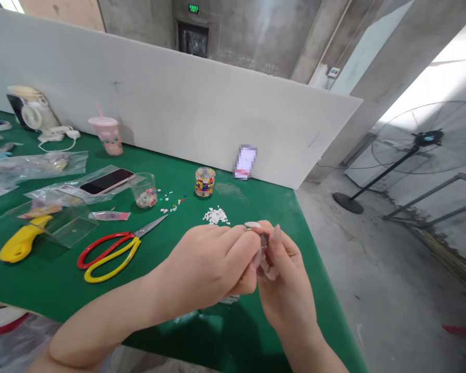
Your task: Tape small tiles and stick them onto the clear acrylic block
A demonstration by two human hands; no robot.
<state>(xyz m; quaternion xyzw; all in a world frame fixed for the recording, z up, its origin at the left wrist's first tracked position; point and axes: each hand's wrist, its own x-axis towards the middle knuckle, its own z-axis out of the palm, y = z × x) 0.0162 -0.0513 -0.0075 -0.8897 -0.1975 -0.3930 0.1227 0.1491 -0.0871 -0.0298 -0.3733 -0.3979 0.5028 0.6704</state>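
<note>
My left hand (221, 259) is closed, its fingers curled tightly against a small translucent piece (271, 273) with a dark end. The fingers of my right hand (289, 280) grip the same piece from the right, thumb and fingertips around it. Most of the piece is hidden, so its kind is unclear. Just beyond the hands lies a pile of small white chips (216, 215). Behind that pile stands a clear round jar (205, 182) decorated with rows of coloured tiles. Something shiny and clear (230, 299) shows partly below my left hand.
Red-and-yellow scissors (111, 256) lie open to the left, near a yellow-handled tool (25, 239) and a clear plastic cup (144, 191) of chips. A phone (107, 181), a pink tumbler (107, 135) and plastic bags stand farther left. A white partition (171, 114) borders the green table (171, 207).
</note>
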